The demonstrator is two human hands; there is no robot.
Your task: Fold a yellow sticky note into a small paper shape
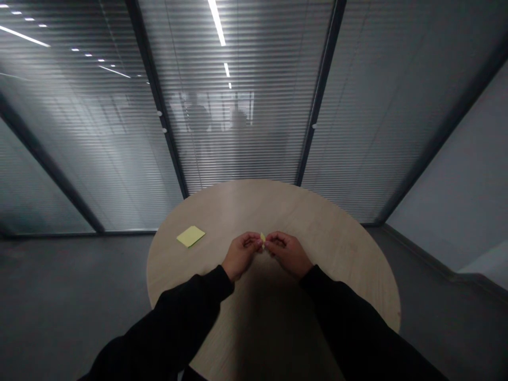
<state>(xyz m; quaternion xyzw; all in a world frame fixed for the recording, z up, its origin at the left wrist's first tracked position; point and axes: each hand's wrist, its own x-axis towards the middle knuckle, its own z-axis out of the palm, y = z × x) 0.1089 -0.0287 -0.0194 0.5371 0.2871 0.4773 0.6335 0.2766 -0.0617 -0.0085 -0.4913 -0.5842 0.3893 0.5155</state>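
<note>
Between my two hands, over the middle of the table, is a small folded piece of yellow paper (262,238). My left hand (242,254) pinches its left side between thumb and fingers. From the right, my right hand (288,251) grips the other side in the same way. The fingertips nearly meet and cover most of the paper, so its full shape is hidden. To the left of my left hand, a pad of yellow sticky notes (191,236) lies flat on the table.
The round wooden table (337,238) has its curved far edge near a glass partition with blinds (246,153). Dark frame posts divide the glass. A pale wall (456,201) stands at the right, and grey floor (79,291) surrounds the table.
</note>
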